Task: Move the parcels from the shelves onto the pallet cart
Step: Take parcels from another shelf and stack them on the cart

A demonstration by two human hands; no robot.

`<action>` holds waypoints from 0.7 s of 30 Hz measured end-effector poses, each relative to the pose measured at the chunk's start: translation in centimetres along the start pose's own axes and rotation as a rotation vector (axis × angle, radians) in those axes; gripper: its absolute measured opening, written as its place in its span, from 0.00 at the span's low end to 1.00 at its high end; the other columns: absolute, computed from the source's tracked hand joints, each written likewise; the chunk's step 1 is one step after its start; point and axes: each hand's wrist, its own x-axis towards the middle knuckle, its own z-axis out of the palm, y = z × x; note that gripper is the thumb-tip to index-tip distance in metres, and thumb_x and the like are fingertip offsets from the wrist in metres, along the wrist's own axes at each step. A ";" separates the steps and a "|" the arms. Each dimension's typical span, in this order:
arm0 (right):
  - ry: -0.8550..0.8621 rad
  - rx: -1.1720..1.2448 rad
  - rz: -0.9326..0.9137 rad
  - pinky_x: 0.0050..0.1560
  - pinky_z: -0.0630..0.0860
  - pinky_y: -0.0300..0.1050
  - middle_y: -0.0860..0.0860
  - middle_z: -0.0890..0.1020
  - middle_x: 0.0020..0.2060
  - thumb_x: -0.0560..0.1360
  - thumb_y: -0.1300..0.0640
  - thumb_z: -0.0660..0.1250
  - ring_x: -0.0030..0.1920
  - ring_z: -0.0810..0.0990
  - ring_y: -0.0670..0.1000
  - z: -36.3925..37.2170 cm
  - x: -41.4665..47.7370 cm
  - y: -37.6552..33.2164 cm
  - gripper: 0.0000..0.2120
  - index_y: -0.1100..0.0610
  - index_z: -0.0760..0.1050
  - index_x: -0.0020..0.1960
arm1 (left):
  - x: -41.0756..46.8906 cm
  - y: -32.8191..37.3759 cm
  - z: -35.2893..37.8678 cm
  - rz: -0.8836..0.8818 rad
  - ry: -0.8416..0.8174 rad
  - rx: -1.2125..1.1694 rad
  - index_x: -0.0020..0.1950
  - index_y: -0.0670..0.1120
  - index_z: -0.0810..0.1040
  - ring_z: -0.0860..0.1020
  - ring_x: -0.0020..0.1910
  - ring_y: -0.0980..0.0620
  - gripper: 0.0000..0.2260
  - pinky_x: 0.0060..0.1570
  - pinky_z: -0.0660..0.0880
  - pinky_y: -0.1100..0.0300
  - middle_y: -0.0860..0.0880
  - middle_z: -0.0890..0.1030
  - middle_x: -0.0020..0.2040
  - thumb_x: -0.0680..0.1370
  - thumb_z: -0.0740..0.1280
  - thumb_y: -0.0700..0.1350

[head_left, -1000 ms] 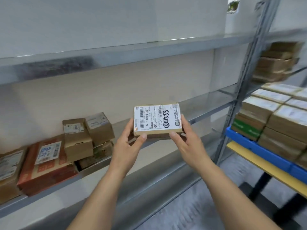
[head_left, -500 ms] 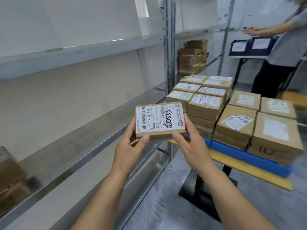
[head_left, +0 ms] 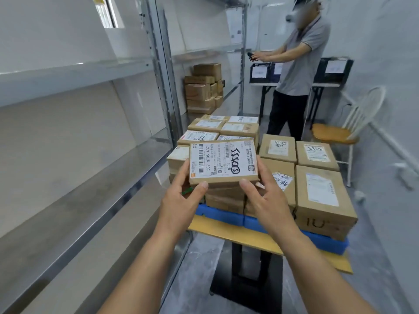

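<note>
Parcel (head_left: pixel 223 163), flat, label up: left hand (head_left: pixel 181 205) and right hand (head_left: pixel 267 200) each grip a near corner, holding it level above the stacked boxes (head_left: pixel 224 200) at the pallet cart's (head_left: pixel 226 232) near left corner, likely for square placement.

I hold a parcel (head_left: pixel 223 163) at frame centre, above stacked boxes (head_left: pixel 317 186) on the pallet cart (head_left: pixel 272 243) — shelves (head_left: pixel 74 177) fill the left, a chair (head_left: pixel 335 133) upper right.
</note>
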 end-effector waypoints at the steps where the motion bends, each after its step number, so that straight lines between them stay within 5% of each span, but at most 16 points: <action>1: 0.022 -0.002 0.002 0.68 0.67 0.44 0.38 0.67 0.70 0.78 0.51 0.65 0.70 0.65 0.40 -0.3 1.0 0.1 0.29 0.39 0.57 0.74 | 1.3 -0.1 0.5 0.001 -0.015 -0.003 0.71 0.63 0.65 0.73 0.63 0.61 0.28 0.65 0.70 0.49 0.64 0.76 0.62 0.72 0.67 0.51; 7: 0.108 -0.055 -0.002 0.65 0.67 0.35 0.33 0.69 0.65 0.78 0.55 0.65 0.62 0.68 0.30 -1.7 7.4 1.1 0.27 0.39 0.59 0.71 | 9.1 -0.6 3.3 -0.003 -0.092 -0.041 0.72 0.59 0.66 0.74 0.61 0.63 0.27 0.65 0.71 0.53 0.62 0.77 0.61 0.76 0.68 0.44; 15: 0.216 -0.107 0.025 0.50 0.68 0.22 0.36 0.74 0.60 0.79 0.55 0.63 0.56 0.73 0.31 -3.6 14.1 3.1 0.25 0.43 0.61 0.72 | 17.5 -0.5 7.0 0.044 -0.230 0.036 0.67 0.70 0.62 0.74 0.57 0.66 0.25 0.59 0.71 0.64 0.65 0.76 0.60 0.77 0.67 0.49; 21: 0.295 -0.162 0.084 0.65 0.67 0.38 0.42 0.71 0.68 0.79 0.52 0.62 0.66 0.69 0.41 -8.1 17.8 5.4 0.27 0.48 0.59 0.76 | 22.2 0.4 12.1 0.051 -0.360 0.092 0.69 0.65 0.64 0.72 0.61 0.62 0.21 0.62 0.69 0.59 0.71 0.72 0.59 0.78 0.64 0.51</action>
